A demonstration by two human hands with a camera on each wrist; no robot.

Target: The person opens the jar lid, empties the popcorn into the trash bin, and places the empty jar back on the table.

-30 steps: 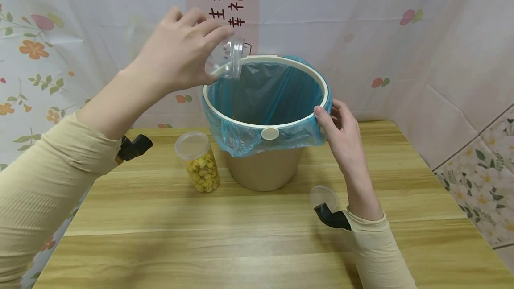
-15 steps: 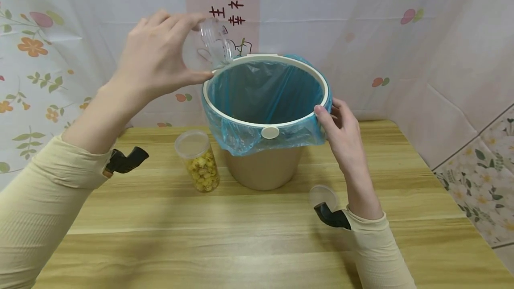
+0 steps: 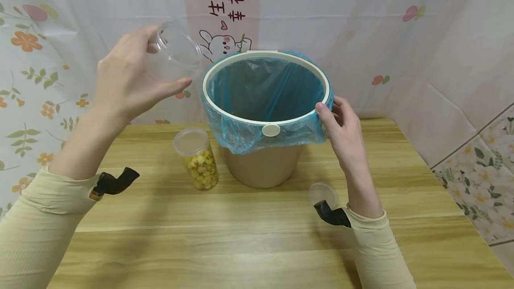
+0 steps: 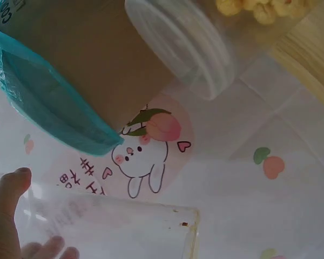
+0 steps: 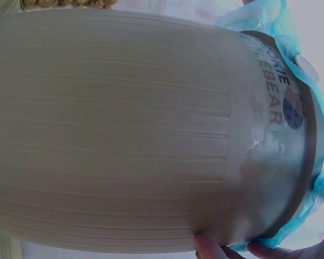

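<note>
The left hand [image 3: 122, 72] is gripping a clear jar [image 3: 172, 57], thumb on one side and fingers on the other; the jar is tilting in the air just left of the bin [image 3: 263, 168], above table height. In the left wrist view, small brown specks are clinging along one edge of this jar.

The right hand [image 3: 345, 128] is pinching the bin's rim [image 3: 263, 54] at its right side — the thumb is resting on top, and the other fingers are bending down outside. The right wrist view is showing fingertips touching the bin's wall, near printed lettering [image 5: 275, 81].

The bin is standing upright on the table [image 3: 225, 235]. A blue bag [image 3: 241, 135] is lining it and folding over the outside, with a pale oval tab [image 3: 271, 130] showing at the front.

A popcorn jar [image 3: 205, 171], its lid on, is standing just left of the bin. A loose lid [image 3: 321, 192] is lying to the right, near the right wrist's black mount [image 3: 331, 215] — partly hidden behind it. Behind, a patterned curtain [image 3: 361, 52] is hanging, a rabbit print [image 3: 225, 46] showing beside the rim.
</note>
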